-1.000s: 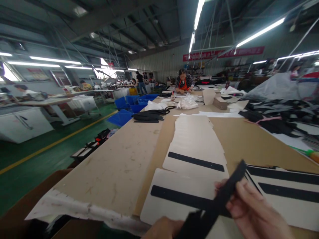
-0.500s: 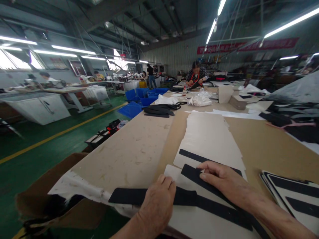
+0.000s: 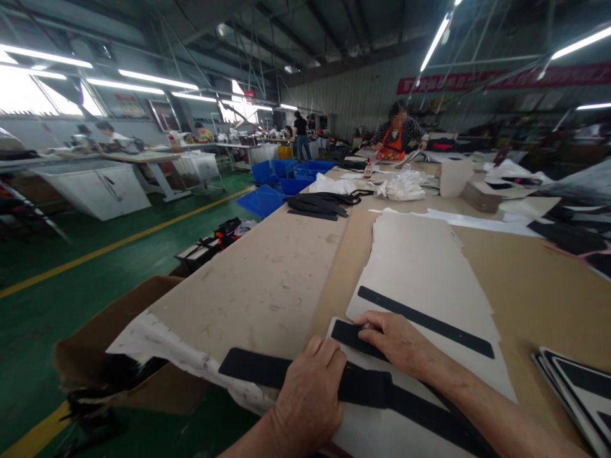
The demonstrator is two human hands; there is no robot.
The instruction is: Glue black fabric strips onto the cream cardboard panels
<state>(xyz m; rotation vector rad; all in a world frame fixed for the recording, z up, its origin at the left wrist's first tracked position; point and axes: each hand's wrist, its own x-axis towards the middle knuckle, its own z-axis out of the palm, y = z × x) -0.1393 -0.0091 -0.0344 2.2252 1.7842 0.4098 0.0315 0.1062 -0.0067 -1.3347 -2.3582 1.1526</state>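
My left hand [image 3: 312, 391] is closed around a small stack of black strips [image 3: 252, 369] near the table's front edge. Another long black strip [image 3: 434, 416] runs from under that stack toward the lower right. With thumb and fingertips, my right hand [image 3: 396, 340] pinches a separate black strip [image 3: 351, 335]. Its end lies at the upper left corner of the nearest pale sheet [image 3: 356, 432], and my forearm hides part of it. Just beyond, one black strip [image 3: 424, 321] lies flat across another pale sheet [image 3: 415, 261], in an overlapping row.
Pale boards with black strips [image 3: 573, 394] are stacked at the right. Black straps [image 3: 317, 205] and a plastic bag [image 3: 401, 186] lie farther up the table [image 3: 248, 286]. A co-worker [image 3: 398, 137] stands at the far end. An open cardboard box [image 3: 119, 324] sits below the left edge.
My right hand has slid its strip left, so the strip's end now reaches the sheet's corner. My left hand keeps its hold. The view has shifted, and the co-worker is more upright.
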